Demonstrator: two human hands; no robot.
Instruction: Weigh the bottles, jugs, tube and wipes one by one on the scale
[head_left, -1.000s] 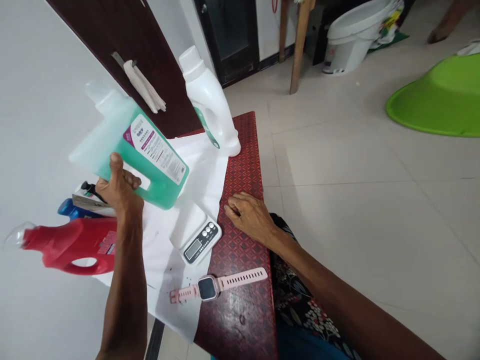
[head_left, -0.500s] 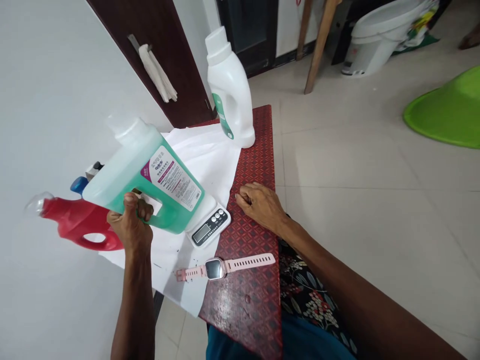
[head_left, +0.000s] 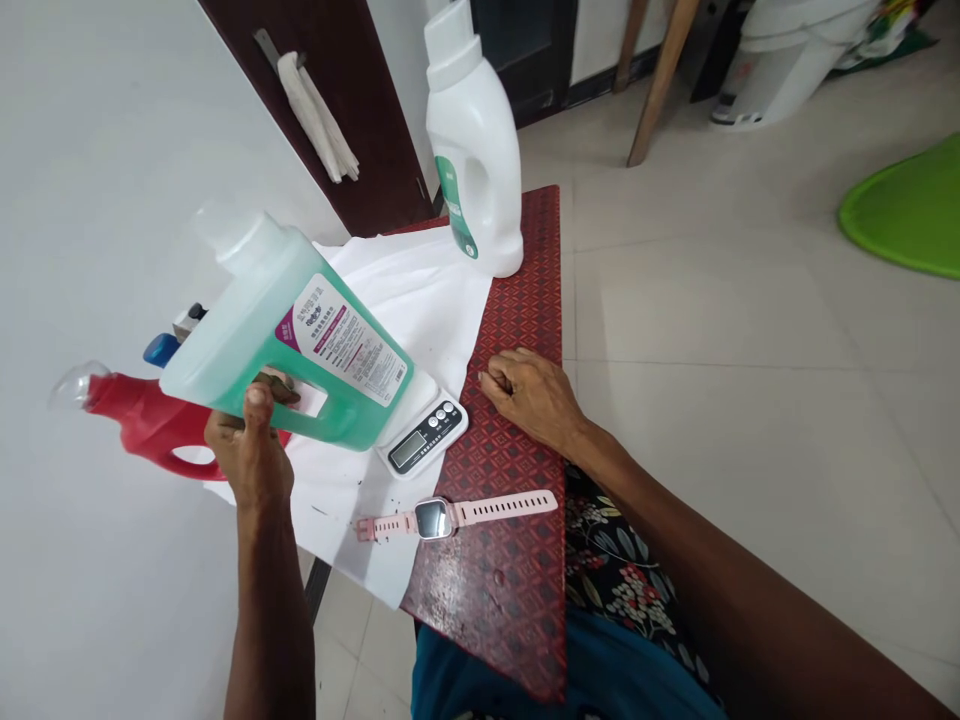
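Observation:
My left hand (head_left: 251,450) grips the handle of a clear jug of green liquid (head_left: 289,335) and holds it tilted above the white cloth (head_left: 420,300), its lower end over a small digital scale (head_left: 424,437). My right hand (head_left: 534,393) rests on the red patterned table top (head_left: 525,300) just right of the scale, fingers loosely curled with nothing in them. A pink wristwatch (head_left: 450,515) lies flat in front of the scale.
A white bottle (head_left: 474,150) stands at the table's far end. A red jug (head_left: 146,425) and a blue-capped bottle (head_left: 161,349) lie at the left by the wall. A green basin (head_left: 904,210) and a white bucket (head_left: 787,50) sit on the tiled floor.
The green jug has come down and to the right, from beside the scale to over it. My right hand has stayed on the table. The camera view has shifted.

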